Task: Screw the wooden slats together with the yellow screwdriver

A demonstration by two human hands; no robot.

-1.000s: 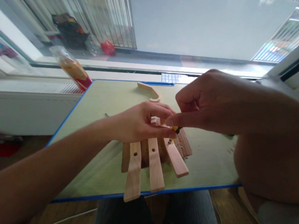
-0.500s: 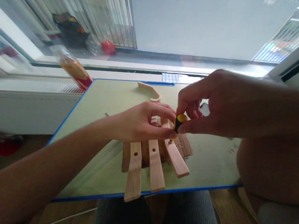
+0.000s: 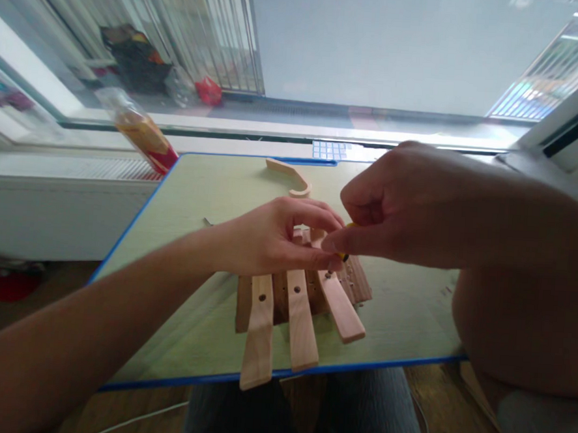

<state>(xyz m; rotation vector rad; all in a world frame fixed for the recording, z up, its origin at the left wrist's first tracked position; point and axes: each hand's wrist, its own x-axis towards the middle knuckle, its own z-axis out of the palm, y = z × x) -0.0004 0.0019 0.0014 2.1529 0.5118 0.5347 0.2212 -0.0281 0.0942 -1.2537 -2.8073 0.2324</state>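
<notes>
My right hand point(image 3: 397, 207) is closed around the handle of a short yellow-and-black screwdriver point(image 3: 344, 256), and its fingers hide most of it. From the other side, the thumb and forefinger of my left hand point(image 3: 271, 238) pinch the screwdriver's lower part. Its tip points down at a screw in the right wooden slat point(image 3: 344, 311), which lies at an angle. Two more slats, a middle one point(image 3: 302, 331) and a left one point(image 3: 260, 342), each show a dark hole or screw head. All three rest across a brown wooden board point(image 3: 242, 305) and stick out towards me.
A curved wooden piece point(image 3: 289, 171) lies at the back of the green table point(image 3: 167, 287), which has a blue edge. By the left hand, a thin metal tip point(image 3: 207, 222) shows. A bottle point(image 3: 149, 139) leans beside the table's far left corner, near the window.
My right hand has turned and shifted slightly left over the screwdriver, now covering most of its handle. My left hand and the wooden slats are almost unchanged.
</notes>
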